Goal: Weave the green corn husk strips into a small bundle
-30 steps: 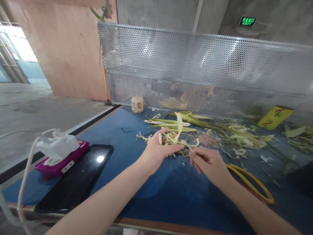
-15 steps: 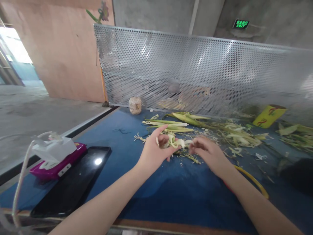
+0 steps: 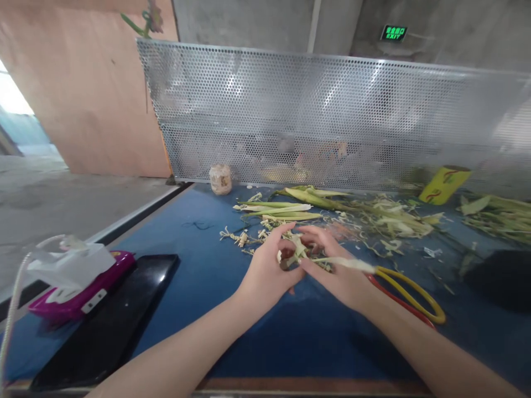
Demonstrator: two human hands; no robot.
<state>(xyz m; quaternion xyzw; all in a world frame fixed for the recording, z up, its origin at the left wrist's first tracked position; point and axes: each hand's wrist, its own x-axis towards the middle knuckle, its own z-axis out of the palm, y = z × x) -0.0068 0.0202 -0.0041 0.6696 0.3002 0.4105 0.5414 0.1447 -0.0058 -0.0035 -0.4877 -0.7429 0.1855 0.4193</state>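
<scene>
My left hand [image 3: 269, 260] is closed around a folded, pale corn husk strip [image 3: 296, 246]. My right hand [image 3: 336, 271] meets it from the other side, thumb and fingers pinching the same strip. A long whitish tail of the husk trails rightward over the back of the right hand. The exact fold between the fingertips is partly hidden. Just beyond the hands lie small knotted husk pieces [image 3: 240, 237] and several green-white husk strips [image 3: 277, 208]. Scissors with yellow and red handles [image 3: 415, 287] lie beside my right wrist, their blades hidden.
A phone [image 3: 112, 315] and a purple power strip [image 3: 78, 293] with a white plug lie left on the blue table [image 3: 265, 337]. A jar [image 3: 220, 179], a husk pile [image 3: 385, 215] and a yellow tube [image 3: 444, 185] stand before the perforated metal screen [image 3: 290, 105].
My right hand has moved left to meet the left hand and now pinches the husk with it. The husk's tail now trails over the right hand. The view has shifted slightly right.
</scene>
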